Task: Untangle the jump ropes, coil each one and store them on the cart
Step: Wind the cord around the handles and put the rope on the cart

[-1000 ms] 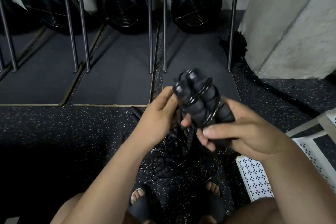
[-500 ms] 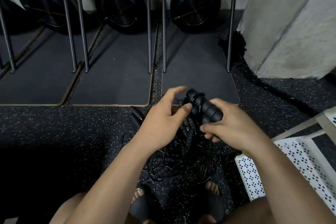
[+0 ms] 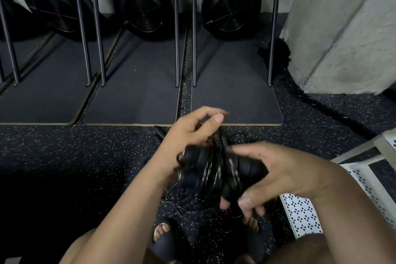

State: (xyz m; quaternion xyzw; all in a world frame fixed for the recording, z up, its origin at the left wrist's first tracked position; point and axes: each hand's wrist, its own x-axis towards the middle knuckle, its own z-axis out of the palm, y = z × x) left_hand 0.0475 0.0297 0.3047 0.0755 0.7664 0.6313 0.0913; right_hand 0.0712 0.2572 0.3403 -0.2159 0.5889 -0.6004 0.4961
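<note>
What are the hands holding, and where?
The right hand grips the jump rope bundle by its right end. Whether the left hand holds the other end is too blurred to tell.

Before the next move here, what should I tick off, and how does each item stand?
1. Right hand grips the black ribbed-handle jump rope bundle: ok.
2. Left hand has a hold on it: cannot tell, blurred.
3. Ropes separated: not ok, several handles bunched together.
4. Bundle free of the tangled wire pile on the floor: cannot tell.
5. White perforated cart shelf near the right hand: ok.
</note>
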